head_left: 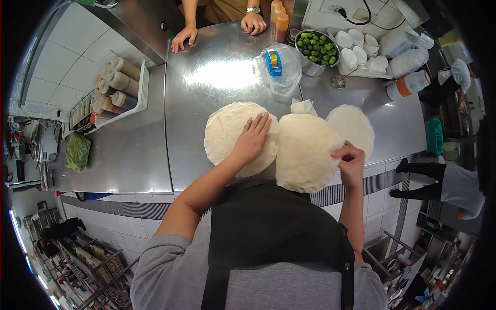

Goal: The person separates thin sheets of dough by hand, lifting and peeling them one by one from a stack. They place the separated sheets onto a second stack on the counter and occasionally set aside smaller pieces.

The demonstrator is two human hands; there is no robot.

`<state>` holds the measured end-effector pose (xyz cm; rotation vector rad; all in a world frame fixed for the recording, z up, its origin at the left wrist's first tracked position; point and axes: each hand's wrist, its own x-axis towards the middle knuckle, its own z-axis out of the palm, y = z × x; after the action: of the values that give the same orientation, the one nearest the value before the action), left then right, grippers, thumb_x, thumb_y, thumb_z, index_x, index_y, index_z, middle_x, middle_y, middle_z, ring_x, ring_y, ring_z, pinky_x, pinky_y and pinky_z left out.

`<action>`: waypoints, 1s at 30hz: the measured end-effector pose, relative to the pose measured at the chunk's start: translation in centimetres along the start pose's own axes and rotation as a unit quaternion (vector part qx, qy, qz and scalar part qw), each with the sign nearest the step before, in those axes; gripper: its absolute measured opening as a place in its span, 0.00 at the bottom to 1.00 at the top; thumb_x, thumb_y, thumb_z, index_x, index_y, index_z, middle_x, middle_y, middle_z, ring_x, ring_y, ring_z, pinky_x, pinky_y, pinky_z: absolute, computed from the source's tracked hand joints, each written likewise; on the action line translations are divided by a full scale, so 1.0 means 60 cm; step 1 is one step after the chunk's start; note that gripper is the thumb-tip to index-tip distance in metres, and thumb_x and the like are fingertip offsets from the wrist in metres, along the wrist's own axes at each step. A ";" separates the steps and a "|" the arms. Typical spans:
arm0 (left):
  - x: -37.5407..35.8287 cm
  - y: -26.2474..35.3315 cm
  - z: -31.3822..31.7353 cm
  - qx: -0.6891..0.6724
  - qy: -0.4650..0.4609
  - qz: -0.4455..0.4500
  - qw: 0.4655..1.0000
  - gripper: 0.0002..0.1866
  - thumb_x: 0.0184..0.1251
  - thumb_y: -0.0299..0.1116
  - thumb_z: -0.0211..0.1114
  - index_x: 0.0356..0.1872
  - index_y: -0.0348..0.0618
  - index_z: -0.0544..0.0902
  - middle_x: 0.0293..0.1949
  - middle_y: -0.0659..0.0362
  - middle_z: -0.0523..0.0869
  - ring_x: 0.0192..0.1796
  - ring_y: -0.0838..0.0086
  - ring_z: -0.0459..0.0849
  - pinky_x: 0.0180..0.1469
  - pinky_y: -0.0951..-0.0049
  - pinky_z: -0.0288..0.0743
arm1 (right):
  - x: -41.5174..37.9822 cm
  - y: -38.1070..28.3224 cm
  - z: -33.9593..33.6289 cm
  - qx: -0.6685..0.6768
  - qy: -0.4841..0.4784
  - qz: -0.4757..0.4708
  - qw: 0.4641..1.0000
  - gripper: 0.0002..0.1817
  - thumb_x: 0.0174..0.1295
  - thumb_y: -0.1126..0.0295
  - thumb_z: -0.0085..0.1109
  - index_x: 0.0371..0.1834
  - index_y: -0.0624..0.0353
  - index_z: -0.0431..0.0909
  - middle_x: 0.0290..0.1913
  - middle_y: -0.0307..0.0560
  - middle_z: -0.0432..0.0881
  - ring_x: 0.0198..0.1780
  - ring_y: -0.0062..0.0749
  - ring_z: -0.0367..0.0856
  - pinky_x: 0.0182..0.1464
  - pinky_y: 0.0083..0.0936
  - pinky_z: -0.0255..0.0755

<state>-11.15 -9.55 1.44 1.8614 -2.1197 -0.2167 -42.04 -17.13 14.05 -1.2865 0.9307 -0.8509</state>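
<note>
My left hand [253,138] lies flat, fingers stretched out, on the right part of a round flatbread [225,129] on the steel counter. To its right, my right hand [352,157] pinches the right edge of another flatbread [307,150], which hangs partly over the counter's front edge. Something small and reddish shows at the pinching fingertips. Behind that bread is a crumpled whitish piece [304,107], perhaps cloth or paper. A third round flatbread [351,126] lies flat at the right, partly covered by the middle one.
Beyond the breads sit a blue tape dispenser [274,63] on a plastic bag [290,82], a bowl of limes [316,49], and white lidded cups [356,49]. Another person's hands [184,39] rest on the far edge. A bottle rack [139,98] stands left; people are at right.
</note>
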 end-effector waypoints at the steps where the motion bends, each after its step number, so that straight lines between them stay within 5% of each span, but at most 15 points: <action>1: 0.002 -0.001 0.000 -0.001 -0.001 0.001 1.000 0.30 0.79 0.40 0.50 0.75 0.35 0.61 0.78 0.47 0.61 0.81 0.58 0.54 0.81 0.53 0.46 | -0.008 -0.008 -0.017 -0.001 0.001 0.001 1.000 0.08 0.48 0.87 0.70 0.28 0.62 0.88 0.46 0.49 0.86 0.47 0.33 0.85 0.52 0.25 0.76; 7: -0.006 0.003 -0.012 0.010 0.010 0.052 0.999 0.25 0.76 0.38 0.56 0.71 0.42 0.70 0.74 0.49 0.68 0.78 0.58 0.61 0.80 0.53 0.50 | -0.019 -0.110 -0.036 0.040 0.074 -0.148 0.985 0.08 0.48 0.86 0.71 0.25 0.61 0.84 0.49 0.53 0.84 0.51 0.37 0.84 0.55 0.30 0.76; 9: -0.014 -0.006 0.003 -0.119 -0.008 0.206 0.971 0.20 0.73 0.36 0.60 0.64 0.45 0.79 0.66 0.51 0.78 0.70 0.56 0.73 0.75 0.53 0.62 | -0.006 -0.127 -0.034 0.008 0.034 -0.185 0.982 0.08 0.47 0.86 0.71 0.25 0.60 0.84 0.49 0.53 0.84 0.51 0.37 0.84 0.55 0.29 0.76; 13: -0.048 0.041 -0.038 -0.249 0.040 0.176 0.951 0.17 0.74 0.33 0.58 0.60 0.40 0.80 0.58 0.52 0.85 0.63 0.57 0.81 0.70 0.53 0.70 | 0.035 -0.148 0.034 -0.131 -0.086 -0.221 0.963 0.13 0.37 0.89 0.63 0.26 0.60 0.85 0.41 0.45 0.83 0.43 0.31 0.82 0.46 0.25 0.75; 15: -0.068 0.030 -0.020 -0.473 0.145 -0.085 0.865 0.17 0.78 0.38 0.55 0.58 0.38 0.80 0.53 0.49 0.87 0.56 0.60 0.86 0.62 0.59 0.78 | 0.042 -0.129 0.098 -0.150 -0.181 -0.156 0.960 0.12 0.39 0.87 0.60 0.26 0.60 0.84 0.34 0.42 0.80 0.37 0.29 0.80 0.38 0.24 0.71; 16: -0.058 0.042 -0.042 -0.638 0.184 -0.237 0.709 0.21 0.81 0.47 0.53 0.51 0.37 0.80 0.43 0.50 0.88 0.46 0.64 0.89 0.52 0.65 0.83 | 0.044 -0.121 0.152 -0.181 -0.194 -0.180 0.947 0.13 0.37 0.88 0.55 0.24 0.61 0.83 0.33 0.43 0.77 0.36 0.34 0.80 0.37 0.26 0.71; 17: -0.060 0.029 -0.051 -0.638 0.182 -0.236 0.710 0.21 0.81 0.47 0.53 0.51 0.37 0.80 0.43 0.50 0.88 0.46 0.64 0.89 0.52 0.65 0.83 | 0.051 -0.085 0.189 -0.191 -0.225 -0.196 0.935 0.12 0.39 0.88 0.56 0.25 0.61 0.83 0.33 0.44 0.77 0.37 0.36 0.80 0.38 0.27 0.71; 19: -0.075 -0.015 -0.075 -0.644 0.149 -0.458 0.594 0.25 0.80 0.56 0.51 0.45 0.40 0.79 0.34 0.55 0.85 0.36 0.67 0.89 0.38 0.68 0.86 | 0.059 -0.007 0.239 -0.209 -0.276 -0.194 0.918 0.11 0.42 0.88 0.58 0.27 0.60 0.82 0.33 0.45 0.76 0.38 0.39 0.80 0.39 0.28 0.73; 22: -0.080 -0.029 -0.141 -0.701 0.065 -0.456 0.545 0.26 0.75 0.58 0.56 0.43 0.39 0.78 0.28 0.60 0.77 0.28 0.71 0.85 0.31 0.71 0.86 | 0.064 0.029 0.276 -0.197 -0.317 -0.176 0.911 0.10 0.46 0.88 0.58 0.27 0.61 0.81 0.36 0.46 0.77 0.40 0.40 0.81 0.41 0.30 0.75; 25: -0.079 -0.022 -0.181 -0.690 0.028 -0.437 0.576 0.24 0.73 0.55 0.62 0.43 0.40 0.78 0.30 0.60 0.79 0.29 0.73 0.85 0.32 0.72 0.86 | 0.058 0.031 0.296 -0.166 -0.339 -0.174 0.910 0.09 0.49 0.88 0.58 0.25 0.61 0.80 0.41 0.46 0.78 0.43 0.40 0.82 0.43 0.31 0.75; 28: -0.087 -0.030 -0.169 -0.699 0.038 -0.413 0.582 0.17 0.71 0.45 0.67 0.41 0.39 0.80 0.35 0.59 0.83 0.32 0.75 0.86 0.33 0.72 0.87 | 0.055 0.028 0.296 -0.117 -0.396 -0.206 0.887 0.12 0.52 0.87 0.57 0.37 0.60 0.80 0.43 0.45 0.78 0.46 0.35 0.82 0.45 0.29 0.77; 30: -0.087 -0.026 -0.167 -0.715 0.046 -0.397 0.574 0.14 0.71 0.42 0.67 0.41 0.39 0.81 0.36 0.59 0.84 0.33 0.76 0.86 0.33 0.73 0.86 | 0.049 0.014 0.297 0.014 -0.309 0.045 0.950 0.17 0.62 0.82 0.59 0.55 0.60 0.73 0.46 0.43 0.77 0.46 0.28 0.81 0.49 0.27 0.80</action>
<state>-5.87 -3.71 9.67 1.3193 -0.2493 -1.4250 -24.49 -12.67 13.78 -1.3591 0.4674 -0.3430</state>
